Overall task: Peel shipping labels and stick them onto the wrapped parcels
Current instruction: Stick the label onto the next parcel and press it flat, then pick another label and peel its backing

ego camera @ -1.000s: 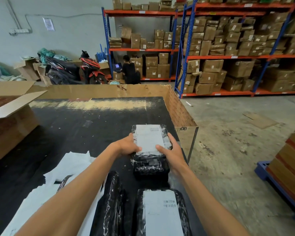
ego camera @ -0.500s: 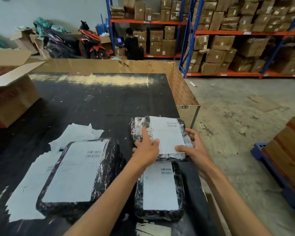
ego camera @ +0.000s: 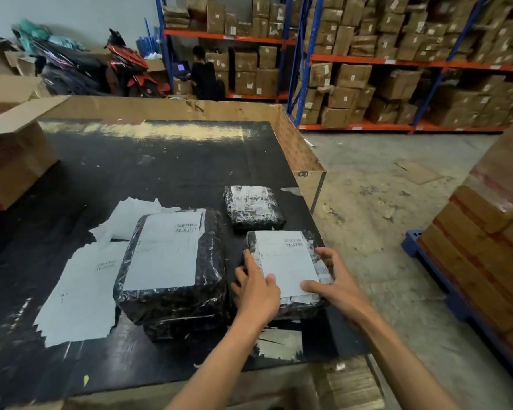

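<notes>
Item: small wrapped parcel [ego camera: 304, 309], near right edge of black table [ego camera: 160, 173], label [ego camera: 288, 261] on top; your left hand [ego camera: 256, 287] lies flat, thumb on label; your right hand [ego camera: 335, 279] cups its right edge; press thumbs outward, smoothing corners.

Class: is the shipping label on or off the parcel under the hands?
On: the label lies flat atop the parcel, left hand and right hand touching its edges.

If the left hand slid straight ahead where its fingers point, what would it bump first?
The left hand would likely bump the small parcel just ahead, though depth is unclear.
</notes>
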`<state>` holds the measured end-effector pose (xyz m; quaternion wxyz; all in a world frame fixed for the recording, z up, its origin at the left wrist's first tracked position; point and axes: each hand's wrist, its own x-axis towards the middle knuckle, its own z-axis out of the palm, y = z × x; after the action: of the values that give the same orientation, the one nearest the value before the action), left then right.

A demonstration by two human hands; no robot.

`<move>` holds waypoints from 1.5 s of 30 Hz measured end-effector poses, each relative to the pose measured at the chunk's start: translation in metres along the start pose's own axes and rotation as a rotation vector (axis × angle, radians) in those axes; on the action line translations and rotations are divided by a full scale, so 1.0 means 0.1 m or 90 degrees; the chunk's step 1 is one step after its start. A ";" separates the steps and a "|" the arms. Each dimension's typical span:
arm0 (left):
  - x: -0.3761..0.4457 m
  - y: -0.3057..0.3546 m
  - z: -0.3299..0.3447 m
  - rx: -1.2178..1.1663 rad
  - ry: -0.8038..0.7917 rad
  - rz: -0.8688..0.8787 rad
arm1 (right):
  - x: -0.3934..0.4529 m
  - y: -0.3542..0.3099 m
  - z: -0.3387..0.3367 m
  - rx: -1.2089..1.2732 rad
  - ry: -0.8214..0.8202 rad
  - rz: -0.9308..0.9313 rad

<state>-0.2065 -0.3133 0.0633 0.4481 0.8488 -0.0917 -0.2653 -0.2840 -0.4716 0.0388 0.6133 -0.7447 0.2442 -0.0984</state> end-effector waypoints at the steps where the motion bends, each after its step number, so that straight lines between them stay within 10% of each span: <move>1: -0.02 -0.02 -0.01 0.003 0.002 0.004 | -0.05 0.00 0.04 0.003 0.003 -0.004; 10: -0.45 -0.04 -0.23 0.027 -0.042 0.145 | -0.43 -0.18 0.22 -0.242 0.168 -0.099; 17: -1.01 -0.23 -0.86 -0.150 0.009 0.330 | -1.01 -0.76 0.75 -0.024 0.113 -0.210; 32: -0.64 -2.01 -2.05 -0.095 0.317 0.046 | -1.14 -0.66 2.72 -0.077 -0.211 -0.184; 45: -0.01 -2.60 -2.47 0.192 0.325 0.000 | -0.54 -0.42 3.79 -0.222 -0.183 -0.017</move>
<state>-0.0970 0.0145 -0.0334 0.3253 0.9451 -0.0147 -0.0266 -0.1515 -0.1120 0.0014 0.5027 -0.8488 0.1576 0.0444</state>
